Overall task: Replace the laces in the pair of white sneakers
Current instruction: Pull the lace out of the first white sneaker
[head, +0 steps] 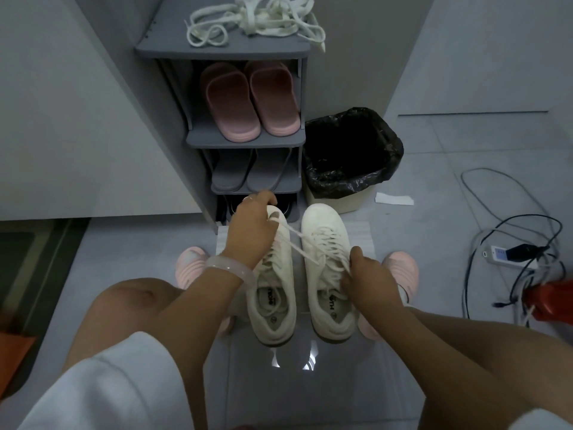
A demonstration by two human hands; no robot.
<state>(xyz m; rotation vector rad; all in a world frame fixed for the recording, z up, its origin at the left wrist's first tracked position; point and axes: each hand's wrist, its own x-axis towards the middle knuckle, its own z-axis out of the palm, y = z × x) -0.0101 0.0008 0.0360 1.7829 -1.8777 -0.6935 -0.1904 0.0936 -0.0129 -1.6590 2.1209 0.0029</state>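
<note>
Two white sneakers stand side by side on the floor between my knees, toes pointing away. My left hand [251,228] lies over the front of the left sneaker [274,302] and grips it near the toe. A white lace [302,243] runs taut from that sneaker's front eyelets diagonally to my right hand [369,274], which pinches it over the laced right sneaker [328,243]. A pile of loose white laces [257,21] lies on top of the grey shoe rack.
The grey shoe rack [223,51] stands just ahead with pink slippers [248,100] and grey slippers on its shelves. A bin with a black bag [350,150] sits to its right. Cables and a power strip [508,256] lie at the right.
</note>
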